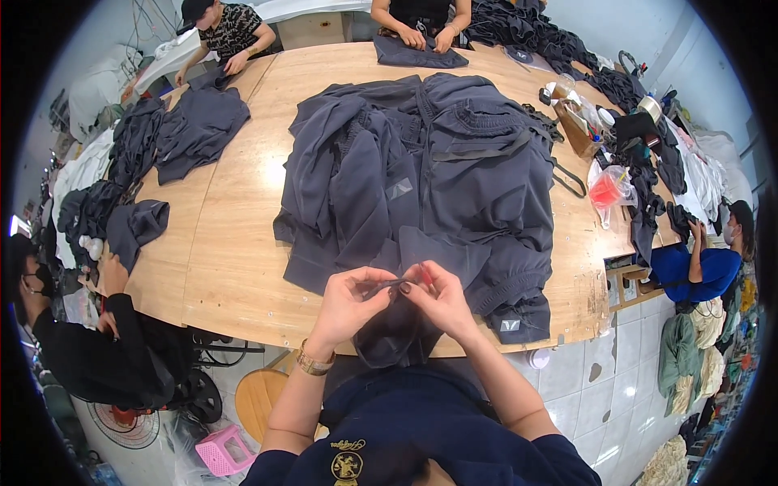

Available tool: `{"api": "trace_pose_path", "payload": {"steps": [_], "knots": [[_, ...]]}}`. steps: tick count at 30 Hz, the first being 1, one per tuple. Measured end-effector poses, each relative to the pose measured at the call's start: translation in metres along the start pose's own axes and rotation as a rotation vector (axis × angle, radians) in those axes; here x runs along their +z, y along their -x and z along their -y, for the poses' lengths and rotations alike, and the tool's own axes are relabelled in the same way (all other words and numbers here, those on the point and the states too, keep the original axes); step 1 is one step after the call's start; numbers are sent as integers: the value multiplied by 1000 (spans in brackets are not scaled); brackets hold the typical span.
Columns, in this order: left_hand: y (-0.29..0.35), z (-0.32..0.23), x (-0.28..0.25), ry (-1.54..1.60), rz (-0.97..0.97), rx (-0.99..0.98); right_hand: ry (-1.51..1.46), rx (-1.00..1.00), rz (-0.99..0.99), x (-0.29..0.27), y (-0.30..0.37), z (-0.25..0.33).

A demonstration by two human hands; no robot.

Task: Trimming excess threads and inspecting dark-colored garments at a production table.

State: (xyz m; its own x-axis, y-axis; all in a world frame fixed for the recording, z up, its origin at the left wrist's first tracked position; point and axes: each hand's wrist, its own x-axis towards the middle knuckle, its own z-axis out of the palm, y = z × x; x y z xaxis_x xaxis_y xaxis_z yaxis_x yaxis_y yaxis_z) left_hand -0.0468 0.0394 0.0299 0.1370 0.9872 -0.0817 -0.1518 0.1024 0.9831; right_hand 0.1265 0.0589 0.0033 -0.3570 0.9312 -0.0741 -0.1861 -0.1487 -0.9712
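Note:
My left hand [353,301] and my right hand [440,300] meet at the near edge of the table, both closed in a pinch. Between their fingertips is the edge of a dark grey garment piece [395,334], whose cloth hangs down over the table edge toward my lap. Something small and red [426,275] shows at my right hand's fingers; its kind cannot be made out. Just beyond my hands, a dark grey jacket [486,182] lies spread and rumpled on the wooden table [231,219], with gathered elastic edges and small light patches.
Folded dark garments [203,121] lie at the left. On the right stand a plastic cup with red drink [606,191] and a brown box [574,125]. Co-workers handle cloth at the far side and left; another person in blue [689,263] sits right. A wooden stool [258,401] is below left.

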Motion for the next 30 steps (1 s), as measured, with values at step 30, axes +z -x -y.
{"api": "trace_pose_path", "payload": {"steps": [30], "knots": [[1,-11,6,-409,-138,141,1129,-458,-54,-10,9,40]]}}
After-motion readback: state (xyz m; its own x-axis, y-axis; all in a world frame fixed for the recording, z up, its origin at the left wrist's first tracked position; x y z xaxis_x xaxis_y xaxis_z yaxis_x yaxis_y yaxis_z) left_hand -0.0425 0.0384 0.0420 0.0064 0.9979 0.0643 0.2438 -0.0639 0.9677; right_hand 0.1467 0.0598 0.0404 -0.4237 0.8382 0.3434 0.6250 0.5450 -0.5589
